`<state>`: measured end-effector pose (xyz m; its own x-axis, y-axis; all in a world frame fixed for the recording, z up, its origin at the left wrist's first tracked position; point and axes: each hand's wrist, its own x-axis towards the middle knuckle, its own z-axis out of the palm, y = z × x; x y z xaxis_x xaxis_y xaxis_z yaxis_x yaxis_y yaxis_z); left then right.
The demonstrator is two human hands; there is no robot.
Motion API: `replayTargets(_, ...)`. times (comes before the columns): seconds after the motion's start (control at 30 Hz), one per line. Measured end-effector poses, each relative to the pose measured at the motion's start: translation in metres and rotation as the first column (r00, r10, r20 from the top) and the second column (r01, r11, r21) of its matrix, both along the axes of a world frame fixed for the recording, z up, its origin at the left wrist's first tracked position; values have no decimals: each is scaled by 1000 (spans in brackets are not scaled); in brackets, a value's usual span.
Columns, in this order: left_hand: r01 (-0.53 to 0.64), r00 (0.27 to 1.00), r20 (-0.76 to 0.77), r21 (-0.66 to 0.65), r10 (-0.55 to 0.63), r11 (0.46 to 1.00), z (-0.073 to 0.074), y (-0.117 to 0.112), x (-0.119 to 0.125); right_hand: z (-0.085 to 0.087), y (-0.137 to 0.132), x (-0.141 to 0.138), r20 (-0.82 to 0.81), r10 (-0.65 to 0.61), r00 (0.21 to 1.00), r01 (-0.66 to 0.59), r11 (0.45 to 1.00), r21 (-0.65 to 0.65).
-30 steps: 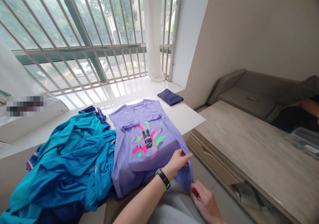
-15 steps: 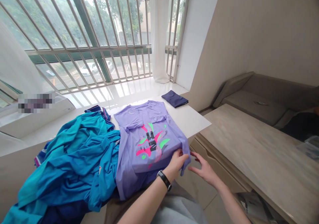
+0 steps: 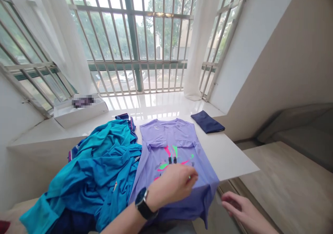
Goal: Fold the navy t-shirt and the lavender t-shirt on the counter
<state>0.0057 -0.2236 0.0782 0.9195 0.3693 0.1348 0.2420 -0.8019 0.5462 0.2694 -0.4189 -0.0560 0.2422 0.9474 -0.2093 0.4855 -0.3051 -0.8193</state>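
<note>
A lilac T-shirt (image 3: 171,144) with a pink, green and black print lies flat on the white sill, sleeves folded in. My left hand (image 3: 173,184), with a dark watch on the wrist, rests on the shirt's lower middle, fingers curled and blurred by motion. Whether it grips cloth I cannot tell. My right hand (image 3: 240,209) hovers just off the shirt's right bottom corner, below the sill edge, fingers loosely spread and holding nothing.
A heap of teal and blue clothes (image 3: 99,168) lies left of the shirt. A folded navy cloth (image 3: 207,122) sits at the back right of the white sill (image 3: 229,154). A white box (image 3: 80,109) stands back left. A wooden table (image 3: 288,189) is at right.
The view has swung left, facing the window squarely. My left hand slid from the shirt's right edge onto its lower middle. My right hand dropped lower, away from the hem.
</note>
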Motion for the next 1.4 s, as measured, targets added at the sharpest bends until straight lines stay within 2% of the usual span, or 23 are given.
replayTargets(0.07, -122, 992, 34, 108, 119, 987, 24, 56, -6, 40, 34, 11, 48, -86, 995, 81, 991, 104)
replayTargets(0.1, -201, 979, 53, 152, 196, 968, 29, 86, -6, 59, 59, 12, 91, -132, 987, 113, 975, 189)
replayTargets(0.17, -329, 943, 37, 238, 330, 914, 24, 141, 1, 90, 121, 6, 186, -118, 975, 55, 949, 312)
replayTargets(0.23, -384, 906, -63, 289, 418, 877, 4, 183, 11, 105, 190, -7, 368, -24, 929, -104, 941, 323)
replayTargets(0.3, -418, 870, -122, 333, 478, 845, -23, 207, 18, 101, 253, -22, 569, 79, 819, -242, 945, 218)
replayTargets(0.33, -430, 851, -152, 347, 502, 833, -37, 213, 20, 94, 279, -28, 654, 103, 749, -245, 961, 128)
replayTargets(0.37, -443, 833, -177, 354, 524, 824, -51, 216, 21, 83, 300, -33, 714, 117, 690, -206, 978, 39)
replayTargets(0.43, -459, 806, -222, 350, 549, 816, -74, 218, 20, 58, 328, -36, 755, 114, 646, -89, 993, -74)
replayTargets(0.5, -468, 802, -220, 348, 556, 812, -92, 218, 18, 36, 341, -32, 757, 89, 647, -17, 995, -102)
replayTargets(0.6, -485, 803, -180, 356, 568, 799, -105, 227, 21, 17, 356, -18, 760, 77, 645, -23, 996, -81)
replayTargets(0.83, -531, 777, -164, 350, 608, 772, -106, 269, 54, 18, 404, 16, 769, 90, 633, -44, 996, -80)
replayTargets(1.03, -549, 776, -130, 342, 617, 762, -109, 281, 62, 14, 413, 24, 781, 94, 617, -56, 996, -76)
replayTargets(1.23, -576, 782, -130, 225, 610, 786, -98, 274, 59, 16, 410, 23, 787, 99, 609, -58, 995, -81)
replayTargets(1.33, -606, 779, -91, 144, 620, 782, -81, 263, 47, 18, 408, 22, 792, 102, 602, -60, 995, -83)
replayTargets(1.4, -623, 780, -11, 68, 625, 779, -64, 242, 26, 18, 406, 22, 796, 106, 596, -61, 994, -86)
